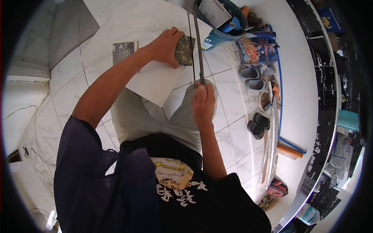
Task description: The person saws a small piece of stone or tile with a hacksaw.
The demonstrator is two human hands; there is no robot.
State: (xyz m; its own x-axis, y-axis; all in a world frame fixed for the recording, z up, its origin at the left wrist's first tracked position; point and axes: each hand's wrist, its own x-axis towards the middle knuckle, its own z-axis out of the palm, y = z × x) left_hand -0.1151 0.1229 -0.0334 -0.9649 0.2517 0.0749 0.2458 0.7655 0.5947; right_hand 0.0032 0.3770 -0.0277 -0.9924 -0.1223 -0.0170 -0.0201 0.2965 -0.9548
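My right hand [203, 104] is closed around the handle end of a hacksaw [199, 46], whose thin blade and frame stretch away from me. My left hand [167, 47] grips a dark, mottled rectangular slab [185, 51], thumb at its near edge and fingers over its far side. The blade runs right along the slab's right edge. Under the slab is a pale board [149, 83], in front of my knees. Another grey, stained rectangular piece [124, 53] lies on that board, left of my left forearm.
At the far right of the board stands a dark teal bucket [223, 38] holding tools. Beside it are a colourful printed bag [258, 48], grey clogs [250, 73] and black shoes [258, 126]. A blue pipe [280, 105] lies along the wall. White tiles [229, 112] cover the floor.
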